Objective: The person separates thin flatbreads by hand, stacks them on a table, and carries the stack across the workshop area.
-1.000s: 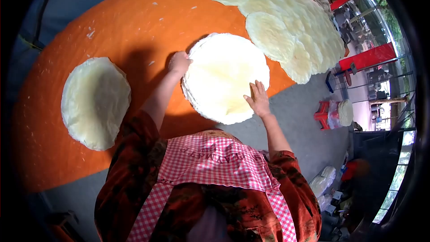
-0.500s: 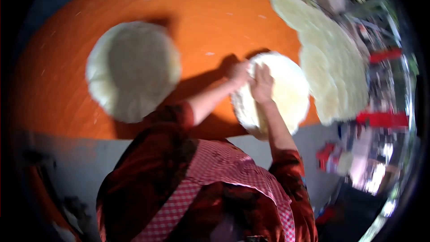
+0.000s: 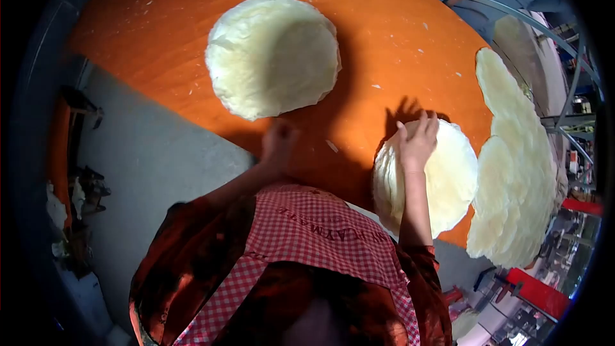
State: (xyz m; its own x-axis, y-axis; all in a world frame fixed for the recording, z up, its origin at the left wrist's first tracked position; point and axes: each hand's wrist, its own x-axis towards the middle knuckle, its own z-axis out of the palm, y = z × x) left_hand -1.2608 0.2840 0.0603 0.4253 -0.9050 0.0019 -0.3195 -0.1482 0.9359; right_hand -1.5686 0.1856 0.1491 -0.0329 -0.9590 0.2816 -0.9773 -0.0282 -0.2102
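Round pale sheets form a thick stack point(image 3: 455, 176) on the orange table surface point(image 3: 384, 45). My right hand point(image 3: 419, 144) rests on the upper left part of this stack, fingers spread. Up and to the left lies another pale round pile point(image 3: 272, 57), partly under a shadow. Just below that pile, near the table's front edge, is my left hand point(image 3: 280, 141), in shadow and blurred; its fingers look curled, but whether they hold anything is hidden. Many overlapping pale rounds point(image 3: 512, 179) lie to the right of the stack, close to its edge.
Small pale flakes are scattered over the orange surface. Metal frame bars point(image 3: 525, 19) stand beyond the table at the upper right. A red panel point(image 3: 538, 291) is at the lower right. Grey floor point(image 3: 147, 134) shows at the left.
The view has swung left, so the table's contents sit farther right. My left hand has left the stack and moved toward the other pile. My right hand's fingers are spread on the stack.
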